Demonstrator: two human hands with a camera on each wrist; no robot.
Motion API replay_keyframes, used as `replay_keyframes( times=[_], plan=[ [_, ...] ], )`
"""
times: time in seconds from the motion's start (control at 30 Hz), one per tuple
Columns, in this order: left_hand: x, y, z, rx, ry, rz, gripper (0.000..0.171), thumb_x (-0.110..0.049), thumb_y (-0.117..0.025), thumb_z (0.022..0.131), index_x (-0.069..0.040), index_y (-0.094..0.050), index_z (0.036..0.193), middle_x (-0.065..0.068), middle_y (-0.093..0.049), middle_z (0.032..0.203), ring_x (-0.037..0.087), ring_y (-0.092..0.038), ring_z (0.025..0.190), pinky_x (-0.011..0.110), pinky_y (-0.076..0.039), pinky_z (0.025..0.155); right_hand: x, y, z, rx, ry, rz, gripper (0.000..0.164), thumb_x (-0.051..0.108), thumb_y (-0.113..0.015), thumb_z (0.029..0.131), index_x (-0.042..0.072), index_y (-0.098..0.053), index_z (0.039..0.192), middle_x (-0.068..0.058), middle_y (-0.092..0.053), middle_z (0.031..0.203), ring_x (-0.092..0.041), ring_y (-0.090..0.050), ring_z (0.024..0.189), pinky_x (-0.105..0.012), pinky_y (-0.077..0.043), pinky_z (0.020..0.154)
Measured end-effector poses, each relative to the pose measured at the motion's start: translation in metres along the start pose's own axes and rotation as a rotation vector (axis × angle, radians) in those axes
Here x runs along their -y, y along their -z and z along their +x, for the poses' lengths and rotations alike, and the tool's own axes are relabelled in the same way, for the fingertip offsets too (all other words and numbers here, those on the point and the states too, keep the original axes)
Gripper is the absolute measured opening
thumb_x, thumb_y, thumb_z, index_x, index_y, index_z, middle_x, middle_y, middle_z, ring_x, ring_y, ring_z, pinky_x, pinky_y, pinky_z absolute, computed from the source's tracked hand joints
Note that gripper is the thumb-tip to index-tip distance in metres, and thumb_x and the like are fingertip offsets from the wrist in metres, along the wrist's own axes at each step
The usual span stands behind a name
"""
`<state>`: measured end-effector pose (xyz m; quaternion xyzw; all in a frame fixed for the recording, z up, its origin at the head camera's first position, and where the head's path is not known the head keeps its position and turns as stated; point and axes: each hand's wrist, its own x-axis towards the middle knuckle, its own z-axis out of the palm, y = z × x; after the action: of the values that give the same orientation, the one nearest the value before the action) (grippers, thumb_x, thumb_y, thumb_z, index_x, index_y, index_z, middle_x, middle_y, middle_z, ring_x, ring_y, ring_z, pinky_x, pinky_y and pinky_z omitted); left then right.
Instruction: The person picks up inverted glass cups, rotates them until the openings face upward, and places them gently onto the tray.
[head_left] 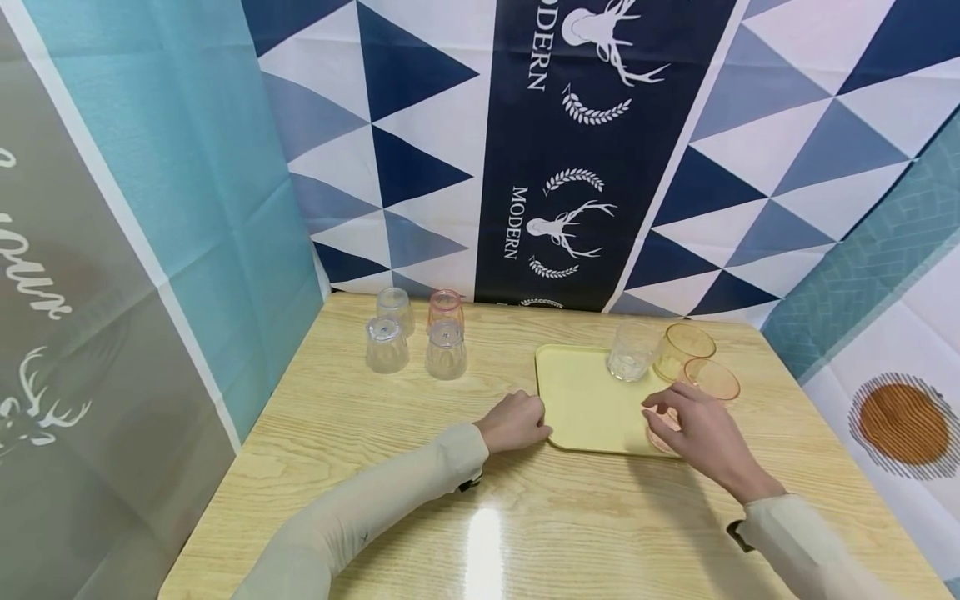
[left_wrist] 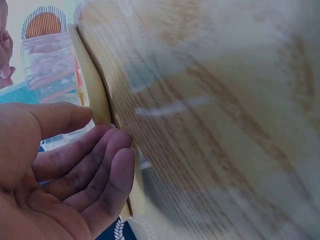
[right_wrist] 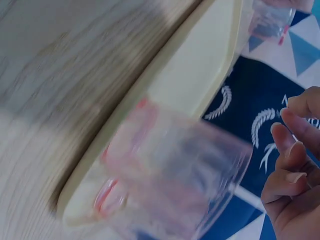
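A pale yellow tray (head_left: 588,404) lies on the table. My left hand (head_left: 515,422) is at its front left corner; in the left wrist view the thumb and fingers pinch the tray's rim (left_wrist: 98,97). My right hand (head_left: 701,429) hovers over the tray's front right corner, fingers loosely bent and nothing between them. Below it a pink-tinted glass (right_wrist: 185,160) stands on the tray, apart from the fingers and partly hidden by the hand in the head view. Behind it are a clear glass (head_left: 632,354), a yellow glass (head_left: 684,348) and an orange-pink glass (head_left: 712,379).
Several tumblers stand upside down at the table's back left: clear ones in front (head_left: 386,346), and a pink-rimmed glass (head_left: 446,304) behind. A patterned cloth (head_left: 420,150) hangs along the back edge of the wooden table (head_left: 420,533).
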<state>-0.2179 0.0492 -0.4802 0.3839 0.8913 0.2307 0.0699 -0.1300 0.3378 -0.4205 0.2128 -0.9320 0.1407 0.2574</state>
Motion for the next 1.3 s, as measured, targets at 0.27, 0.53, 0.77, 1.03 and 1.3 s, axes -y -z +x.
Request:
replay_keyframes(
  times=[0.27,0.53,0.77,1.03,1.3],
  plan=[
    [-0.001,0.001,-0.001,0.000,-0.001,0.005,0.053,-0.020,-0.071,0.098,-0.019,-0.047,0.051,-0.010,-0.030,0.044,0.002,-0.022,0.038,0.017,-0.023,0.039,0.021,-0.031,0.008,0.080,0.030,0.046,0.013,0.013,-0.083,0.084,0.014,-0.076,0.094,0.007,-0.063,0.083,-0.009,-0.057,0.064,-0.027,-0.045,0.055],
    [0.001,0.001,0.000,0.004,0.004,0.002,0.045,-0.021,-0.071,0.099,-0.017,-0.057,0.056,-0.010,-0.040,0.046,0.001,-0.031,0.039,0.017,-0.028,0.040,0.043,-0.062,0.014,0.169,0.051,0.066,0.013,0.014,-0.084,0.084,0.015,-0.076,0.094,0.007,-0.065,0.083,-0.014,-0.066,0.072,-0.033,-0.053,0.062],
    [0.001,0.002,-0.002,0.003,0.010,0.012,0.044,-0.022,-0.072,0.098,-0.017,-0.058,0.057,-0.010,-0.043,0.048,0.001,-0.032,0.040,0.017,-0.030,0.041,0.057,-0.085,0.013,0.266,0.044,0.056,0.010,0.018,-0.085,0.084,0.016,-0.077,0.090,0.011,-0.064,0.084,-0.012,-0.065,0.073,-0.032,-0.054,0.062],
    [0.003,0.002,-0.003,0.006,0.031,0.006,0.033,-0.022,-0.071,0.099,-0.017,-0.068,0.066,-0.011,-0.048,0.052,0.000,-0.034,0.041,0.016,-0.031,0.042,0.064,-0.095,0.014,0.283,0.044,0.068,0.010,0.014,-0.086,0.082,0.018,-0.078,0.085,0.012,-0.065,0.081,-0.010,-0.065,0.072,-0.031,-0.054,0.062],
    [0.008,0.007,-0.003,-0.023,-0.012,0.033,0.031,-0.023,-0.070,0.098,-0.018,-0.068,0.068,-0.011,-0.053,0.057,0.001,-0.041,0.045,0.017,-0.036,0.046,0.067,-0.095,0.014,0.295,0.006,0.066,0.011,0.014,-0.087,0.082,0.019,-0.077,0.083,0.014,-0.064,0.080,-0.009,-0.064,0.072,-0.029,-0.053,0.061]
  ],
)
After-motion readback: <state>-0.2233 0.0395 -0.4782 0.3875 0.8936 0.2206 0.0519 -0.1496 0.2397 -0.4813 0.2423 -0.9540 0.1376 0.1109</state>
